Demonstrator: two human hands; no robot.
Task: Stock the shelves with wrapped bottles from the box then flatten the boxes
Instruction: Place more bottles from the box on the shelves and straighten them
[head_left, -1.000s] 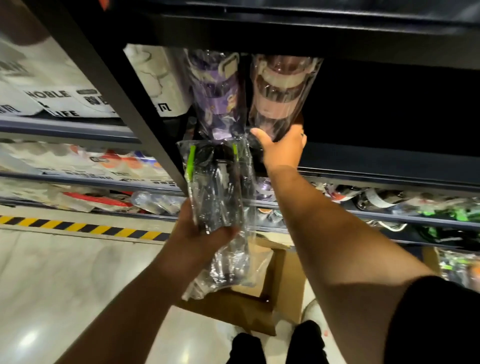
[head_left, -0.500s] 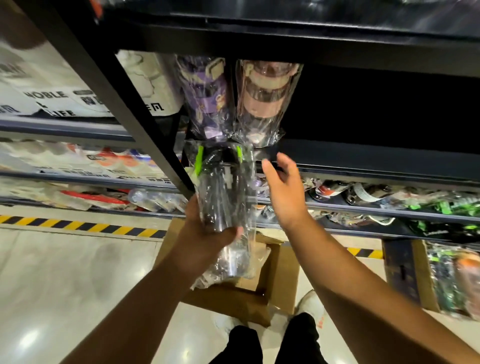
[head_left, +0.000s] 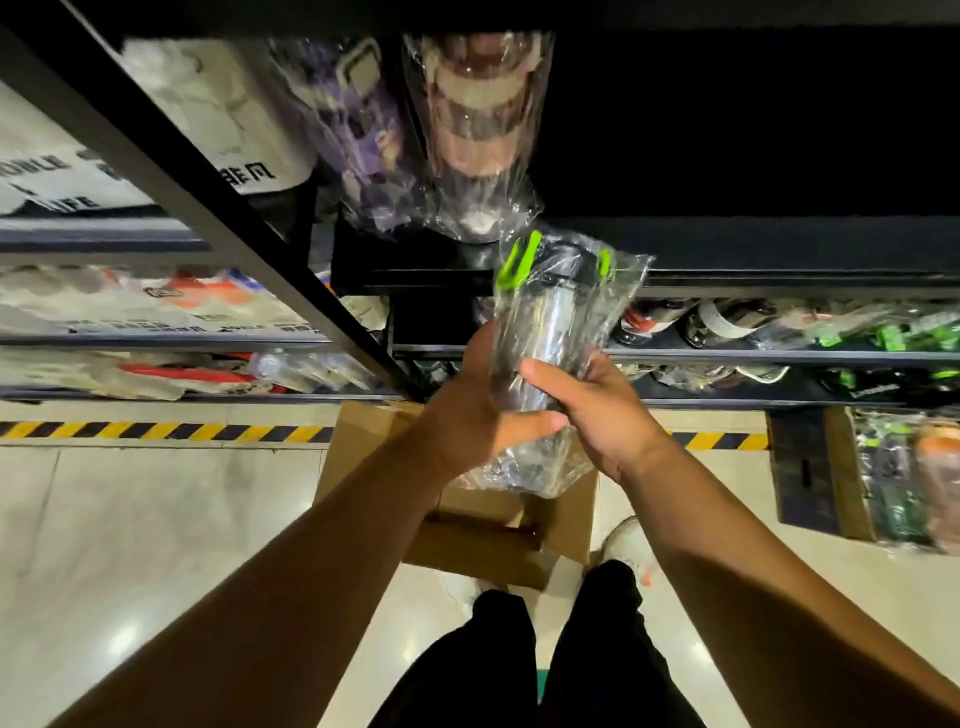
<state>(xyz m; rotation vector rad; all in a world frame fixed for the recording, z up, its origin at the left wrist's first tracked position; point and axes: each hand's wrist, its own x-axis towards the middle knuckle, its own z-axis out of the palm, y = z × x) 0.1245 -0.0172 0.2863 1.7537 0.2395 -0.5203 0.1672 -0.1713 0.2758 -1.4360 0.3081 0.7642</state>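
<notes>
Shop aisle: stocked shelves, floor hazard tape.

A dark bottle with lime-green lid clips, sealed in crinkled clear plastic, is held roughly upright, lid up, just in front of the black shelf. The left hand grips it from one side and the right hand from the other, thumbs across its front. On the shelf just above stand two more wrapped bottles close together, a purple one and a pinkish-brown one. Below, the brown cardboard box sits open on the floor, flaps up, directly under the held bottle. A second box further right holds more wrapped bottles. Others lie on the lower shelves.
</notes>
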